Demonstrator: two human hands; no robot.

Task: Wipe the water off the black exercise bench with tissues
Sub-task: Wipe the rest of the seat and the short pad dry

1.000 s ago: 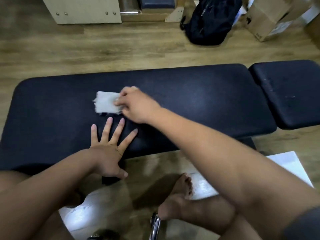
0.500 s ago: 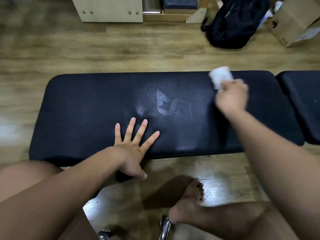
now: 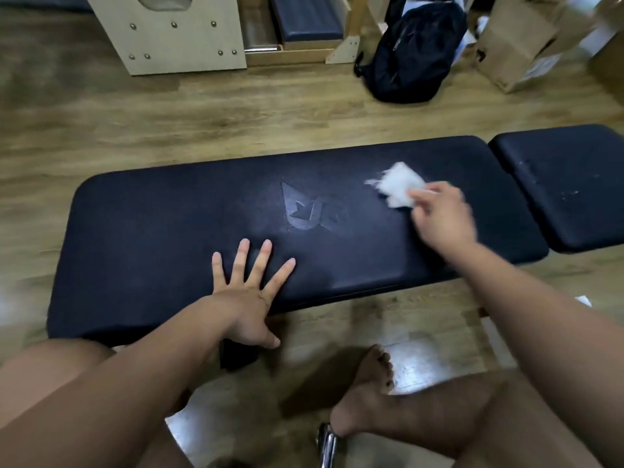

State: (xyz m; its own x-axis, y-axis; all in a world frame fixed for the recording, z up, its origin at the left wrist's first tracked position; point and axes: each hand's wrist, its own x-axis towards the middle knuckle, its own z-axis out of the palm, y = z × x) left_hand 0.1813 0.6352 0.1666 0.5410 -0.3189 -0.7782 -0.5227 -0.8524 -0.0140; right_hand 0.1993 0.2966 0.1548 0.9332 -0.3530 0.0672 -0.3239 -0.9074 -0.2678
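right hand [image 3: 440, 219]: fingers pinched on the tissue wad [image 3: 398, 184], held by its near edge only; hand is blurred, so exact finger placement can't be told.
tissue wad: white, crumpled, frayed at its left edge; sits on the far-right part of the bench [image 3: 169, 238], just right of the embossed logo [image 3: 312, 211]. Looks pressed to the pad, but contact under it isn't visible.
left hand [image 3: 248, 292]: open, fingers spread flat on the near edge of the bench, thumb hanging over the front; holds nothing, acts as a brace.
bench: long black pad running left-right across the view. No clear droplets show on it; a faint sheen near the front edge could be wet or just glare, can't tell.
seat pad [image 3: 570, 187]: separate black section to the right, w/ pale specks on top, maybe droplets or tissue bits.
risk 1: frayed wad prob. soaking up water; a wet tissue dragged hard across the textured pad may shred and leave lint, esp. in the logo grooves.
risk 2: pinch is at one edge, so a fast sweep could pull the wad free or fold it under, wiping w/ less area.
risk 3: a saturated wad just smears water around; may need a fresh tissue.
risk 4: area under left hand and the seat pad could be skipped.
risk 5: leaning on a damp front edge, the left hand could slip.
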